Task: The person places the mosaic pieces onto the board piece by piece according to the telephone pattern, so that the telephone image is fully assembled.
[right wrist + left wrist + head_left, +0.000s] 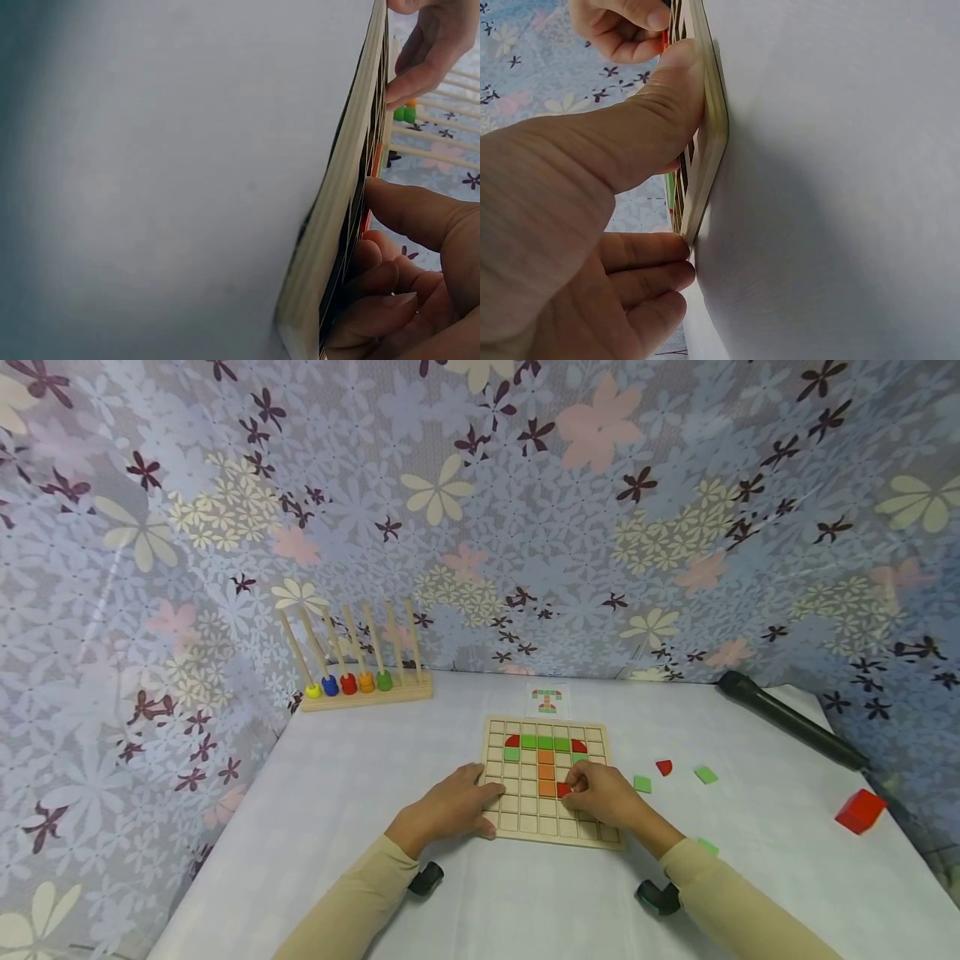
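Observation:
A wooden grid board [528, 822] lies on the table with green, orange and red pieces in its cells. My left hand [455, 802] holds it at the near left corner, the thumb [682, 79] against the near edge and other fingers along the left edge. With thumb and fingers my right hand [603, 792] pinches a red piece [563, 790] beside the lowest orange square [547, 788]. That hand partly covers the red piece and some cells on the right. A pattern card [547, 702] with a matching coloured design lies behind the board.
Right of the board lie a red quarter piece [664, 767] and green pieces [706, 775]. A red block [861, 811] and a long black rod [795, 722] are farther right. At the back left stands a peg rack [367, 697] with coloured beads.

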`<state>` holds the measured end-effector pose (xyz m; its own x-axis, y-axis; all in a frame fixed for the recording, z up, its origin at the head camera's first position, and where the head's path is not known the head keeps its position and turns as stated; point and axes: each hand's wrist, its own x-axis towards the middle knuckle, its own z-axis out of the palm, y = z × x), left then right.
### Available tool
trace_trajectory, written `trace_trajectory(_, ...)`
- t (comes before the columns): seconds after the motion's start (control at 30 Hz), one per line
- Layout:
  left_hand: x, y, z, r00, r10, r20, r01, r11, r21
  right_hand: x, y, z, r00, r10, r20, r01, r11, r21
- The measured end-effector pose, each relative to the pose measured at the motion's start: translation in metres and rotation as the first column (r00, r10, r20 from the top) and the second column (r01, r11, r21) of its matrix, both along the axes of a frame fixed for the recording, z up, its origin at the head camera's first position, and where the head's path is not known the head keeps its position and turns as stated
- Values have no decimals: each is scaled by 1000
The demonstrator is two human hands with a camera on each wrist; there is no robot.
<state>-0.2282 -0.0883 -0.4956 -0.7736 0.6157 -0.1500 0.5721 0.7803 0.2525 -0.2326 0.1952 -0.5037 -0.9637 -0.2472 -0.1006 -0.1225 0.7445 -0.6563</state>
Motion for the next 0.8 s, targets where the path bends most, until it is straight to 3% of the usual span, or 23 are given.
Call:
trace_trajectory(0.37,1,1,0,1000,13,14,-13,1000,1,0,17,10,998,-43,47,46,997,-67)
trace_trajectory(0.8,0,0,0,999,25,41,-26,1000,11,-12,102,27,967,-245,69,248,968,-39)
